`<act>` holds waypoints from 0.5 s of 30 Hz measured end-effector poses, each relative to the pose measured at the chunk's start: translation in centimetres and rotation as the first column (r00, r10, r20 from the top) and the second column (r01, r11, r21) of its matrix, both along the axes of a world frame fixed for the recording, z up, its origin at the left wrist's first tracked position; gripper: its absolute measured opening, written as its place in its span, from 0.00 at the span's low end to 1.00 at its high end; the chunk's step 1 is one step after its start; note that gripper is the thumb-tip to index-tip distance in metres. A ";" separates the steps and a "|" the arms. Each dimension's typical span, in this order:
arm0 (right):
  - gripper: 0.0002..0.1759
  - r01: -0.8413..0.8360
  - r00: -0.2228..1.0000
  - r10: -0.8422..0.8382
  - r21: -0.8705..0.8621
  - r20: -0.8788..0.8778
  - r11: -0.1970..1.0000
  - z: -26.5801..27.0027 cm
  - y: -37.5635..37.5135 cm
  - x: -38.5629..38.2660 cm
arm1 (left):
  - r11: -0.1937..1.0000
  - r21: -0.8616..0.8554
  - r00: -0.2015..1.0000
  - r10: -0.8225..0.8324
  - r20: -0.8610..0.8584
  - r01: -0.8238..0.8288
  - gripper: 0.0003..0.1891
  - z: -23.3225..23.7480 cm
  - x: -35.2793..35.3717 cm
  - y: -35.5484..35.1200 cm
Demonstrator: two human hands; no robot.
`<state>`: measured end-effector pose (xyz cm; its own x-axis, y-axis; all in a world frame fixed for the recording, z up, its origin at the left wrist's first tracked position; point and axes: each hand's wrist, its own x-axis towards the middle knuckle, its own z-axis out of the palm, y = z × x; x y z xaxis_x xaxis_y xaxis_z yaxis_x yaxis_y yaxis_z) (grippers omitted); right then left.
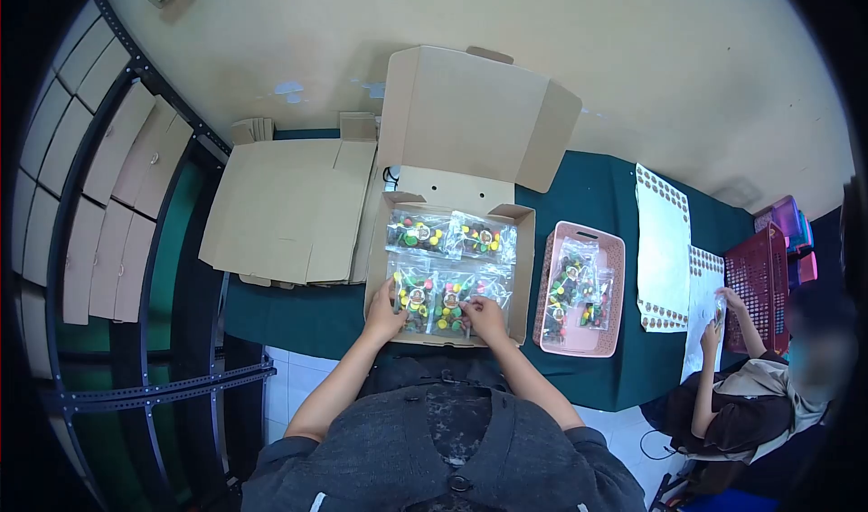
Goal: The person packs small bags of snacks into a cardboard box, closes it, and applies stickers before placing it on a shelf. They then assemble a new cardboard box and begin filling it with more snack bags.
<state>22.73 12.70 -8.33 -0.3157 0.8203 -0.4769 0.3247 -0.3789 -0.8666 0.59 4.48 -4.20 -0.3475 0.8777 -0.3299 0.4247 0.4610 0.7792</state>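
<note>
Brown cardboard is taking centre stage: a rectangular lidded box (523, 272), standing open, is holding clear plastic packets of multicoloured round sweets (417, 297) in two rows. The left hand (385, 313) is lying by the lower-left packet, the right hand (484, 319) at the lower-right; whether either is pinching plastic, I'm not managing to tell.

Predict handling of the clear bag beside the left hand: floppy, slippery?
The clear bag is probably floppy: it looks thin-walled and wrinkled. Glare on it suggests it may be slippery. The small coloured pieces inside seem loose, so they may shift when lifted.
</note>
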 end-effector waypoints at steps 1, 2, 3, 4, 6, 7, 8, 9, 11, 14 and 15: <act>0.13 0.014 0.999 -0.016 0.062 0.031 0.998 0.0 -0.1 -0.3 | 0.998 -0.041 0.996 0.049 0.078 -0.046 0.38 0.8 0.1 0.1; 0.13 0.027 0.998 -0.035 0.124 0.061 0.992 0.1 -0.2 -0.5 | 0.998 -0.040 0.996 0.047 0.077 -0.044 0.38 0.6 0.0 0.1; 0.13 0.029 0.997 -0.037 0.125 0.061 0.992 0.2 -0.2 -0.5 | 0.998 -0.004 0.996 0.062 0.067 -0.062 0.37 0.4 -0.2 -0.1; 0.13 0.043 0.997 -0.050 0.114 0.065 0.993 0.3 -0.2 -0.5 | 0.996 0.031 0.995 0.078 0.059 -0.080 0.37 0.2 -0.3 -0.2; 0.13 0.055 0.996 -0.063 0.104 0.069 0.993 0.2 -0.2 -0.6 | 0.993 0.093 0.998 0.069 -0.012 -0.067 0.37 0.0 -0.7 -0.7; 0.13 0.079 0.995 -0.084 0.102 0.048 0.992 0.0 -0.2 -0.6 | 0.987 0.153 0.994 0.065 -0.084 -0.052 0.36 0.1 -0.8 -0.8; 0.13 0.102 0.994 -0.105 0.100 0.027 0.990 -0.2 -0.2 -0.7 | 0.987 0.152 0.994 0.066 -0.084 -0.053 0.36 0.1 -0.8 -0.9; 0.13 0.101 0.994 -0.104 0.098 0.027 0.990 -1.0 -0.3 -0.7 | 0.992 0.119 0.991 0.062 -0.116 -0.048 0.36 0.7 -0.7 -0.8; 0.14 -0.029 0.983 -0.020 0.265 0.180 0.964 -2.8 -0.2 -0.5 | 0.995 0.086 0.987 0.055 -0.148 -0.043 0.35 1.8 -0.3 -0.7; 0.13 -0.104 0.955 -0.029 0.428 0.294 0.898 -0.4 -0.7 -1.0 | 0.997 0.068 0.971 0.060 -0.230 -0.046 0.33 2.2 0.3 -0.5; 0.13 -0.102 0.956 -0.031 0.429 0.293 0.898 0.5 -0.8 -1.2 | 0.992 0.126 0.947 0.050 -0.316 -0.011 0.32 2.0 0.4 -0.6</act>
<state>21.55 11.90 -7.81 -0.2537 0.9558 -0.1483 0.5883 0.0308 -0.8081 1.00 3.90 -2.21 -0.4440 0.8915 -0.0898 0.6468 0.3883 0.6565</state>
